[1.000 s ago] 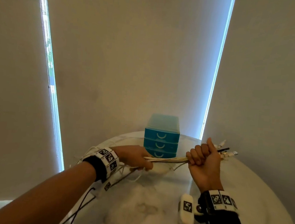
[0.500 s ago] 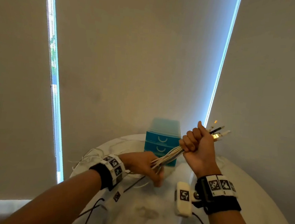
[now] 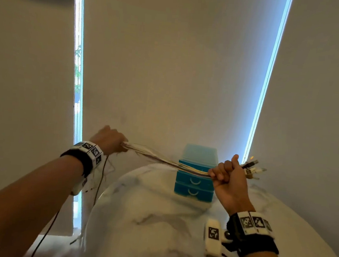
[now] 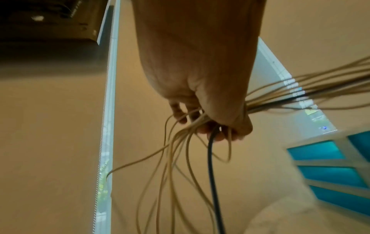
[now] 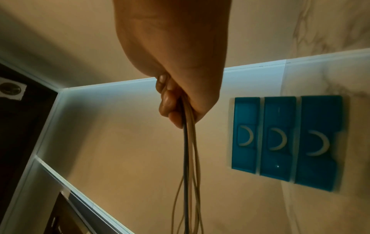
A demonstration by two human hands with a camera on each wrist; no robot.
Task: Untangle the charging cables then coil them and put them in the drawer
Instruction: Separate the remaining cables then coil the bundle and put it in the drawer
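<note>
A bundle of several cream cables and one black cable stretches in the air between my two hands, above the table. My right hand grips the bundle in a fist near its plugs, which stick out past the fist. My left hand is raised at the left and grips the same bundle; loose tails hang down below it. In the right wrist view the fingers curl round the cables. The blue three-drawer unit stands behind, all drawers closed.
The round marble table lies below my hands, with the drawer unit near its far edge. Closed roller blinds with bright gaps fill the background. Thin leads dangle from my left wrist band past the table's left edge.
My left hand has slid along the bundle, up and out to the left, pulling the cables taut. My right hand has kept its grip near the plugs and stayed roughly in place.
</note>
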